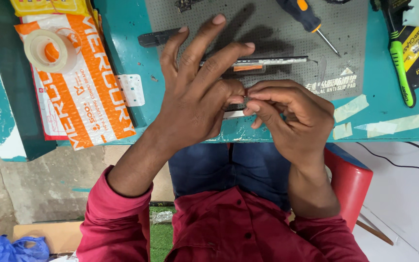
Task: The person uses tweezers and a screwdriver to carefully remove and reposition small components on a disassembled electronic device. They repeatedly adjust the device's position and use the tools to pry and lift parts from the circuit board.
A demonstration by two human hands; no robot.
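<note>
At mid-frame, the right hand [287, 114] pinches a tiny part [245, 99] against the left hand [197, 94], whose thumb steadies it while the other fingers splay clear, above the grey mat [355, 48].

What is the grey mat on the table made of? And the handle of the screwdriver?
The grey mat looks like soft rubber or silicone: dull, with a fine dotted texture. The screwdriver handle seems plastic or rubber, dark blue with orange, slightly shiny; its thin shaft looks like bare metal.
</note>
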